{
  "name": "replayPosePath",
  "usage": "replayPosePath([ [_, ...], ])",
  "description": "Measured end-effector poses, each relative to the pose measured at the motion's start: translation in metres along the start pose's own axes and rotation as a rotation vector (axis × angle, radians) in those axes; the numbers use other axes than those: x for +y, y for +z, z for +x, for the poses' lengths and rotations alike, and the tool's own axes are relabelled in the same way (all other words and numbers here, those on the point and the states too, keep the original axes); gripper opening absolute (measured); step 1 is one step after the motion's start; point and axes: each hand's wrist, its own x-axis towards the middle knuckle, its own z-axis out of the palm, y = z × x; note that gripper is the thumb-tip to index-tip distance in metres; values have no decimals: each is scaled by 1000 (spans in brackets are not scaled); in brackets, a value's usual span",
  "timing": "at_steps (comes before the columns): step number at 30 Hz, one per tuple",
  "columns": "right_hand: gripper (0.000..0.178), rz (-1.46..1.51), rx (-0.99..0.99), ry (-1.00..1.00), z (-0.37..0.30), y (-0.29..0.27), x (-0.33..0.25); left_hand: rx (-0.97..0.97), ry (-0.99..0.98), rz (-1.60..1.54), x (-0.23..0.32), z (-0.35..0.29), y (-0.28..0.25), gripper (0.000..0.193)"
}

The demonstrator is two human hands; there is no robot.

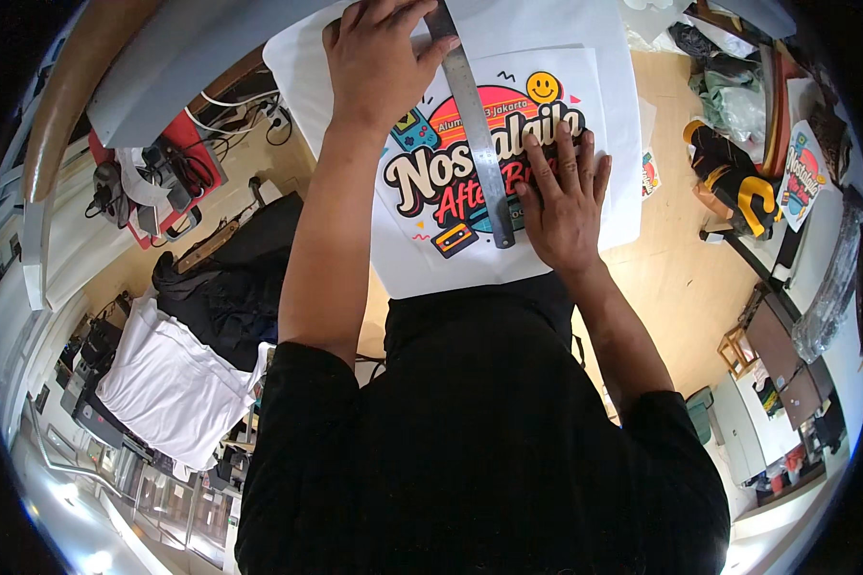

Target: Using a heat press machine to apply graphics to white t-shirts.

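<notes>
A long steel ruler [477, 125] lies slanted across a colourful printed graphic sheet [420, 172], its lower end near the bottom of the print. At the ruler's upper part, my left hand [379, 81] grips it, with the thumb on its right edge and fingers at its left. My right hand [568, 206] rests flat on the right side of the print, fingers spread, just right of the ruler. The graphic carries bold lettering, a yellow smiley, a cassette and a handheld game. Beneath the sheet is smooth white fabric [307, 62], hanging over the near edge of its support.
Left stand a red surface [177, 225] with cables, a heap of black cloth [225, 278] and draped white cloth [177, 383]. A grey machine part [192, 57] arches at upper left. To the right are a black-yellow item [738, 182], plastic bags [729, 96] and another printed sheet [801, 177].
</notes>
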Motion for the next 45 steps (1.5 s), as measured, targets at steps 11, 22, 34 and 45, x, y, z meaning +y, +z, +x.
replayPosePath([
  [11,56,-17,13,2,0,2,-1,-51,-39,27,-2,-3,3,45],
  [22,58,-7,4,1,1,0,0,-54,-43,46,2,-3,3,47],
  [34,57,3,27,-3,1,1,0,-51,-55,49,4,-4,2,45],
  [45,57,-9,0,0,-1,0,0,-52,-64,31,4,-4,3,46],
])
